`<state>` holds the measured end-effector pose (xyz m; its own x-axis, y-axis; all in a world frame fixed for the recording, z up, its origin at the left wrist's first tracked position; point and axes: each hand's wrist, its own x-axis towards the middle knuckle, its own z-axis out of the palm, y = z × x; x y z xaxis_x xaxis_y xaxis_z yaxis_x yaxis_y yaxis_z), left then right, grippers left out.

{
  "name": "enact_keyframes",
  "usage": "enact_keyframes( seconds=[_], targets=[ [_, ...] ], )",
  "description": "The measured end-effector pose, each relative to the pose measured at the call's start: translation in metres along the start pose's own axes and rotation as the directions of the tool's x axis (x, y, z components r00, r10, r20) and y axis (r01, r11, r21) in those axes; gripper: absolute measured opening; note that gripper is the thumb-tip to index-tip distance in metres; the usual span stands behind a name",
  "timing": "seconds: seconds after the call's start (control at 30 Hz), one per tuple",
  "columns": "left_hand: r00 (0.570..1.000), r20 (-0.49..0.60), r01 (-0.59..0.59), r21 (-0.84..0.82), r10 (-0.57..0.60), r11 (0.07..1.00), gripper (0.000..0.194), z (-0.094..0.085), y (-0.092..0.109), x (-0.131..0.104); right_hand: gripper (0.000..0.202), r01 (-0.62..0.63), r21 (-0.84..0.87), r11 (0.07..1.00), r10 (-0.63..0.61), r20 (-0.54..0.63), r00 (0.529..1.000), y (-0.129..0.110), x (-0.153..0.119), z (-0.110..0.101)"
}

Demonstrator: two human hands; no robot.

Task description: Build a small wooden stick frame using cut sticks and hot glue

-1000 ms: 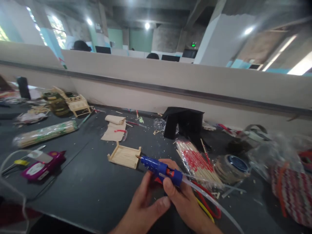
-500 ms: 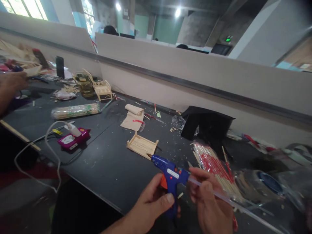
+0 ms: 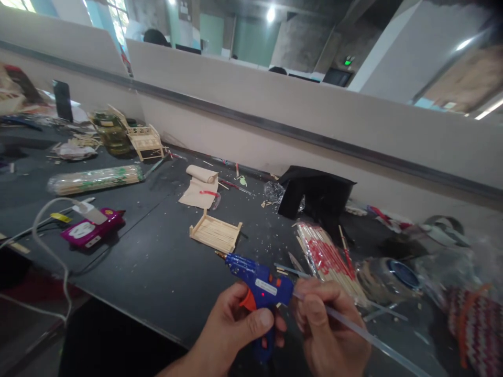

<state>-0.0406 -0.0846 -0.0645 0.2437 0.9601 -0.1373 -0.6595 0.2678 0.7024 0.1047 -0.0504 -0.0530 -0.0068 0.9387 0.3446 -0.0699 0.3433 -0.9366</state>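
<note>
My left hand is wrapped round the handle of a blue glue gun, its fingers near the orange trigger. A small red light shows on the gun's side, and the metal nozzle points left. Behind the gun, my right hand pinches a long translucent glue stick that runs into the gun's rear. Just beyond the nozzle, a small tray-like frame of wooden sticks lies on the dark table, not touching the gun.
A purple power strip with a white cable lies left. Packs of sticks, a jar, a small wooden chair, a brown paper roll, black sheet and clear container surround the work. A low partition stands behind.
The view has turned right. The gun's nozzle has moved off the wooden frame's near edge toward me. My right hand has closed in on the gun's rear. Another person's hand at left has left view.
</note>
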Motion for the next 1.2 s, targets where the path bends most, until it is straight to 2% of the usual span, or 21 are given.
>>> enact_keyframes(
  seconds=[0.17, 0.33, 0.5, 0.57, 0.6, 0.73, 0.77, 0.83, 0.93, 0.97, 1.0, 1.03, 1.07, 1.1, 1.13, 1.17, 1.2],
  targets=[
    [0.999, 0.021, 0.024, -0.001, -0.024, 1.0, 0.036, -0.001, -0.001, 0.002, 0.016, -0.011, -0.028, 1.0, 0.01, -0.024, 1.0, -0.002, -0.003, 0.0],
    [1.0, 0.014, 0.015, 0.016, -0.015, 1.0, 0.036, 0.0, -0.002, 0.003, 0.016, -0.104, 0.073, 0.992, 0.106, -0.021, 0.994, -0.005, -0.004, 0.002],
    [1.0, 0.021, 0.003, 0.021, -0.003, 1.0, 0.037, 0.003, -0.002, 0.003, 0.018, -0.089, 0.117, 0.989, 0.095, -0.041, 0.995, -0.002, -0.004, 0.002],
    [1.0, 0.023, -0.006, 0.014, 0.006, 1.0, 0.038, 0.005, -0.002, 0.004, 0.015, -0.138, 0.115, 0.984, 0.146, -0.064, 0.987, 0.0, -0.006, 0.003],
    [0.999, 0.033, -0.015, 0.008, 0.015, 1.0, 0.04, 0.006, -0.002, 0.005, 0.018, -0.191, 0.102, 0.976, 0.198, -0.066, 0.978, 0.0, -0.007, 0.003],
    [0.997, 0.043, -0.058, -0.006, 0.058, 0.998, 0.047, 0.011, -0.002, 0.008, 0.069, -0.395, -0.013, 0.919, 0.395, 0.048, 0.917, 0.002, -0.013, 0.005],
    [0.998, 0.035, -0.058, 0.009, 0.057, 0.998, 0.046, 0.012, -0.002, 0.009, 0.071, -0.428, -0.025, 0.903, 0.429, 0.086, 0.899, 0.003, -0.013, 0.005],
    [0.998, 0.046, -0.037, 0.082, 0.033, 0.996, 0.045, 0.01, -0.002, 0.008, 0.062, -0.506, -0.026, 0.862, 0.505, 0.121, 0.855, 0.007, -0.011, 0.002],
    [0.991, 0.095, 0.063, 0.272, -0.092, 0.96, 0.051, -0.006, 0.001, 0.003, 0.047, -0.585, 0.024, 0.811, 0.58, 0.107, 0.808, 0.012, -0.004, -0.002],
    [0.988, 0.069, 0.103, 0.353, -0.135, 0.93, 0.056, -0.017, 0.004, 0.0, 0.045, -0.6, 0.055, 0.798, 0.592, 0.115, 0.798, 0.012, 0.0, -0.004],
    [0.99, -0.006, 0.126, 0.443, -0.138, 0.888, 0.061, -0.031, 0.008, -0.002, 0.042, -0.61, 0.094, 0.787, 0.597, 0.13, 0.791, 0.012, 0.004, -0.004],
    [0.992, -0.11, 0.113, 0.578, -0.061, 0.808, 0.058, -0.048, 0.014, -0.003, 0.04, -0.615, 0.131, 0.777, 0.598, 0.149, 0.787, 0.01, 0.009, -0.004],
    [0.981, -0.18, 0.092, 0.747, 0.067, 0.659, 0.05, -0.067, 0.023, -0.003, 0.039, -0.616, 0.159, 0.771, 0.594, 0.167, 0.787, 0.007, 0.013, -0.003],
    [0.947, -0.216, 0.089, 0.888, 0.239, 0.451, 0.042, -0.087, 0.033, -0.003, 0.038, -0.615, 0.177, 0.769, 0.589, 0.18, 0.788, 0.003, 0.018, -0.002],
    [0.893, -0.197, 0.112, 0.968, 0.405, 0.225, 0.038, -0.108, 0.046, -0.001, 0.039, -0.61, 0.187, 0.77, 0.58, 0.194, 0.791, -0.001, 0.022, 0.0],
    [0.863, -0.131, 0.142, 0.99, 0.488, 0.016, 0.038, -0.127, 0.061, 0.003, 0.039, -0.609, 0.19, 0.77, 0.572, 0.216, 0.791, -0.005, 0.026, 0.002],
    [0.853, -0.097, 0.146, 0.988, 0.513, -0.056, 0.042, -0.144, 0.075, 0.007, 0.041, -0.609, 0.188, 0.77, 0.567, 0.236, 0.789, -0.009, 0.03, 0.004]
  ],
)
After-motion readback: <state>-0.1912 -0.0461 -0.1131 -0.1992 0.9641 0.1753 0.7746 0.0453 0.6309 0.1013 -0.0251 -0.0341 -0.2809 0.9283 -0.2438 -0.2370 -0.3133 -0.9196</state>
